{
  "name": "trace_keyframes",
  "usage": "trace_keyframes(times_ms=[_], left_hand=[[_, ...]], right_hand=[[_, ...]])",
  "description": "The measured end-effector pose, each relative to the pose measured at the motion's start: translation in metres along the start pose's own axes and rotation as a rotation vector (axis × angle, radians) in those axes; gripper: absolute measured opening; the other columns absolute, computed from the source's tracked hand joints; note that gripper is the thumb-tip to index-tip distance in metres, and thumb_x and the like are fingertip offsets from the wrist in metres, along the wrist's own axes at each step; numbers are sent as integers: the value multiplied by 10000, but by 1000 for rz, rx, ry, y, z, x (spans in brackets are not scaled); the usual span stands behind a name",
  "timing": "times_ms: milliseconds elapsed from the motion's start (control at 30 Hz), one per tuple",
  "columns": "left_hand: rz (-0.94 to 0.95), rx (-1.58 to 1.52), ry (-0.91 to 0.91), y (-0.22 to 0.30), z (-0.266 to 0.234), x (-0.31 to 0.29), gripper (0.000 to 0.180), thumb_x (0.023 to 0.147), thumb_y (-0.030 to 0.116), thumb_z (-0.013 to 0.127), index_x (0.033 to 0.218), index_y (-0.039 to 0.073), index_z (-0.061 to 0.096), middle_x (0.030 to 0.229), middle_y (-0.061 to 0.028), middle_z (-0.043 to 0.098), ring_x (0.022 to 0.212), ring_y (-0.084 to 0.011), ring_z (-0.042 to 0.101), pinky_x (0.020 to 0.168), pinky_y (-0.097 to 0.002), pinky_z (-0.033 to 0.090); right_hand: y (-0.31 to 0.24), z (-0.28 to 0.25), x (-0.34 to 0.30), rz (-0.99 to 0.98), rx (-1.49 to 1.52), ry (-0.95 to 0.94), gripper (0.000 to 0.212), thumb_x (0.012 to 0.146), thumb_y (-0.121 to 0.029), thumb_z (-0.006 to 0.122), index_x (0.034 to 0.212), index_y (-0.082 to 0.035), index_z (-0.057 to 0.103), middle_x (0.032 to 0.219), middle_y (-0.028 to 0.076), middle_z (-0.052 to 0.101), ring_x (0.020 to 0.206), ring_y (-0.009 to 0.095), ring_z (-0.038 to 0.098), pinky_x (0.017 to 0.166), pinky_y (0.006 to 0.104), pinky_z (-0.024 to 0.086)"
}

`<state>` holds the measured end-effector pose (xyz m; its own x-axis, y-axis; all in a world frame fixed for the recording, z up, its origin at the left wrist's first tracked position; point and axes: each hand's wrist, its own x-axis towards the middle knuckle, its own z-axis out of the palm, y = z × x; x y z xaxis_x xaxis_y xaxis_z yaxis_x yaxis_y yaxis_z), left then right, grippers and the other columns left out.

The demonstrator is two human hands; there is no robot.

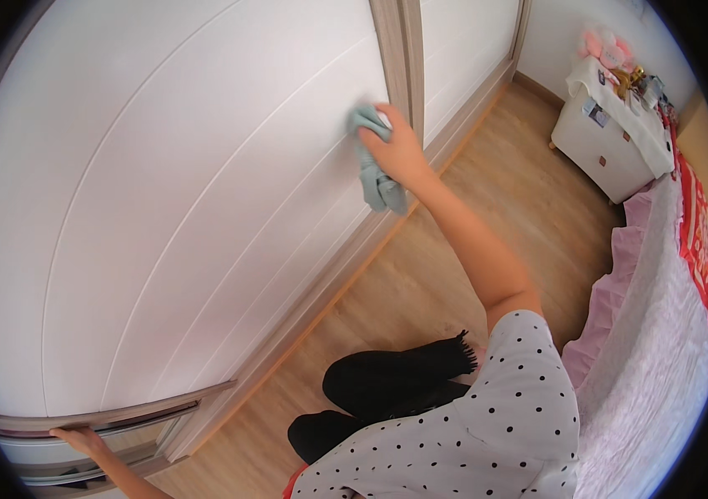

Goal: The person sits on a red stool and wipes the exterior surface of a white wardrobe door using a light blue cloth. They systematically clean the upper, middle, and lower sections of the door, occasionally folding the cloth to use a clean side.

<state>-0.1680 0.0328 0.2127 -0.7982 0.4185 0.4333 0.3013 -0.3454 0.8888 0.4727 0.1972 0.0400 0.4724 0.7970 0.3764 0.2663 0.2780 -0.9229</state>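
My right hand (pixel 396 150) is closed around a crumpled grey-green cloth (pixel 375 170) and presses it to a white wardrobe door (pixel 204 166), close to its wooden side frame. A loose part of the cloth hangs below the fingers. At the lower left, my left hand (pixel 81 441) grips the wooden edge (pixel 121 416) of the same door, its fingers partly hidden. Beside that edge is an opening with what look like mirrored or metal-trimmed strips (pixel 79 466).
A bed with a pale cover (pixel 641 349) and pink ruffle (pixel 612 291) runs along the right. Beyond it stands a white bedside cabinet (pixel 604 141) with several small things on top. Under me lie wood flooring (pixel 504 183) and a low door track (pixel 312 303).
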Motion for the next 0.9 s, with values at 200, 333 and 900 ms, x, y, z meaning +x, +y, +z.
trace_keyframes(times_ms=[200,333,900], left_hand=[[-19,14,-15,-1,8,-7,712,905,539,271,1367,6,177,1424,-123,193,1282,-257,233,1057,-353,218],[-20,-8,-3,-1,14,-11,718,900,547,275,1370,13,175,1426,-121,188,1284,-259,230,1060,-368,209],[-39,-21,30,-4,-2,0,720,891,566,271,1370,32,209,1416,-116,225,1271,-260,253,1070,-359,188]], right_hand=[[70,-6,18,-120,-242,284,334,771,-137,593,1100,-82,564,931,170,600,812,329,577,716,361,474],[70,5,30,-231,-554,354,244,756,-128,617,999,-100,627,805,126,601,692,276,584,634,348,484],[59,7,15,-384,-662,94,323,704,-102,631,1024,-124,597,734,94,573,643,272,572,536,384,461]])
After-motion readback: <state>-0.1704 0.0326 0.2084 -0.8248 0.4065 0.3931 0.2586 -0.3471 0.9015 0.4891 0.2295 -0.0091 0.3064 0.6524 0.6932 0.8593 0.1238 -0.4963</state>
